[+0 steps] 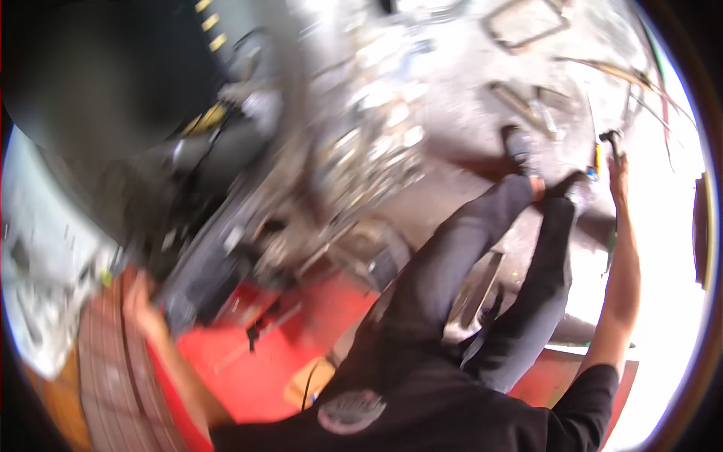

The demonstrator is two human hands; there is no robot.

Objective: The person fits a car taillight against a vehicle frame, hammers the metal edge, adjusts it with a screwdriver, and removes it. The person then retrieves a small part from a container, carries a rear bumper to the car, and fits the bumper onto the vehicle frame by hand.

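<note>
At far right, the right hand [618, 167] grips a hammer-like tool [611, 138], probably held out to keep it off the legs [467, 241]. At near left, the left hand [139, 303] lies against a ribbed brown panel [113, 361], perhaps for balance; blur leaves its grip unclear.

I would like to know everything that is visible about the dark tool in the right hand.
The dark tool has a crosswise head and a narrow shaft running into the right hand, which grips it. The head points away from the body. Blur hides its material and exact type; no other contact is clear.
</note>
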